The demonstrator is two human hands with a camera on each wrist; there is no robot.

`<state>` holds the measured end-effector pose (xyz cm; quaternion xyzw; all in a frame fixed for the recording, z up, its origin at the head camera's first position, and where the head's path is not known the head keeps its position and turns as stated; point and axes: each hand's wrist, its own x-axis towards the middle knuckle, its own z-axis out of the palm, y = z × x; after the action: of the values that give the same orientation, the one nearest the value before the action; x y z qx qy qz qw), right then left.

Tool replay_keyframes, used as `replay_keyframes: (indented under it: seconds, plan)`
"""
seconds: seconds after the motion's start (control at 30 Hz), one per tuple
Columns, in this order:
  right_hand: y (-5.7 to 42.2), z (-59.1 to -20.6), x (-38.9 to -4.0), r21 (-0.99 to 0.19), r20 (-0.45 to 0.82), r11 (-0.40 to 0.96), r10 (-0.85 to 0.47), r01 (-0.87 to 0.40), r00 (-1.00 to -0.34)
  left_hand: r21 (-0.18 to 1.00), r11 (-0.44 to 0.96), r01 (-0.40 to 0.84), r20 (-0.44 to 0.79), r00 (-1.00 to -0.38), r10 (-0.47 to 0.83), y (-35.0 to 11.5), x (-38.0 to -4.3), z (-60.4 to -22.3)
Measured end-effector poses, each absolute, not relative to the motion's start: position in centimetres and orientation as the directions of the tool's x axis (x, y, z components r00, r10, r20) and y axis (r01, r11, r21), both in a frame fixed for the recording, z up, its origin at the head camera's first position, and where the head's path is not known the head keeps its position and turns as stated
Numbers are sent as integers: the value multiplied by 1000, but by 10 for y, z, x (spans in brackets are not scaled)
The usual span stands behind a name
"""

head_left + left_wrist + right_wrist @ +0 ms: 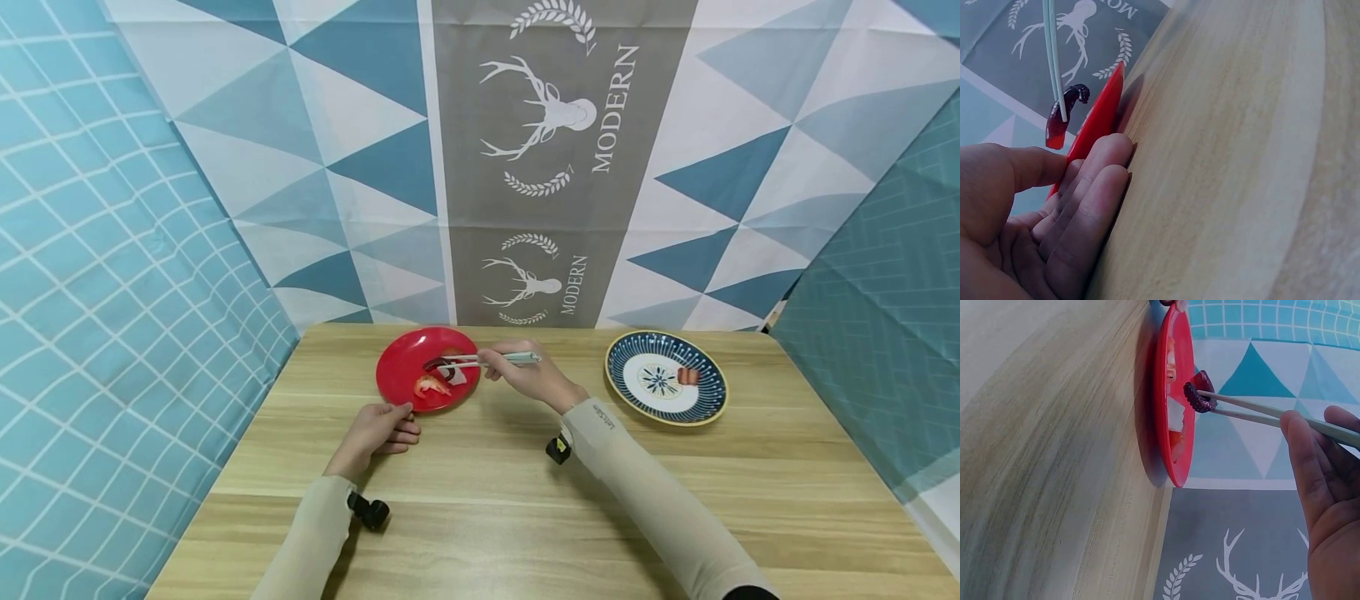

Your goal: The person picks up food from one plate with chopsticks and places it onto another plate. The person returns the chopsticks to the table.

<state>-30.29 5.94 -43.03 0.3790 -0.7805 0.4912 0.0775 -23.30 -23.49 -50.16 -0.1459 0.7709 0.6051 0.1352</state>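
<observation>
My right hand [531,371] holds a pair of pale green chopsticks [521,358] over the red plate [397,360]. Pinched between their tips is a curved dark red piece with a knobbly edge [1200,400], like an octopus tentacle. It hangs above the plate in both wrist views. My left hand [375,433] grips the plate's near rim, thumb on top and fingers at the underside. An orange-and-white shrimp [431,385] lies on the plate near that rim. A white piece [1175,414] and an orange-red piece [1177,440] lie on the plate as well.
To the right stands a blue-and-white patterned plate [622,379] with a yellow rim, carrying a small reddish-brown piece [687,376]. The wooden table [480,517] ends at a patterned cloth backdrop [360,208]. Tiled-pattern cloth [135,275] hangs along the left side.
</observation>
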Motion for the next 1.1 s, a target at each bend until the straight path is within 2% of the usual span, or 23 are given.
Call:
replay_keyframes:
  seconds: [0.57,1.1]
  plan:
    - [54,-430,-306,-695,505,227,-522,-682,-688,893,226,-390,-386,-920,-63,-234,-232,-500]
    - [51,-429,-308,-747,436,252,-512,-615,-740,889,233,-395,-392,-918,-61,-234,-231,-499]
